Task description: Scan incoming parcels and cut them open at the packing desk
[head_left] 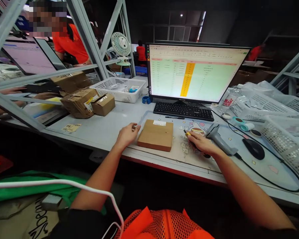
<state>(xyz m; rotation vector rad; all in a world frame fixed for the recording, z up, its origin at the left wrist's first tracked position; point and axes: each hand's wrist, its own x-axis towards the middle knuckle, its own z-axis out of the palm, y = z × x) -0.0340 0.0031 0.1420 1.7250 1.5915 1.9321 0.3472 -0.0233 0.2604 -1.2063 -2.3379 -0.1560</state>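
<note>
A flat brown cardboard box (155, 135) with a white label lies on the desk mat in front of me. My left hand (128, 134) is just left of the box, its fingers loosely curved and a little apart with nothing in them. To the right of the box, my right hand (200, 142) is closed around a utility knife (187, 133). The knife has a yellow part near its tip and a dark handle, mostly covered by my fingers. Beside that hand lies a grey barcode scanner (220, 140) with a black cable.
Behind the box are a black keyboard (183, 111), a pen (174, 117) and a monitor (189, 73). Cardboard boxes (103, 104) and a white basket (119, 94) stand at left. A mouse (253, 148) and white baskets (286, 136) are at right. A person (73, 44) sits beyond the metal frame.
</note>
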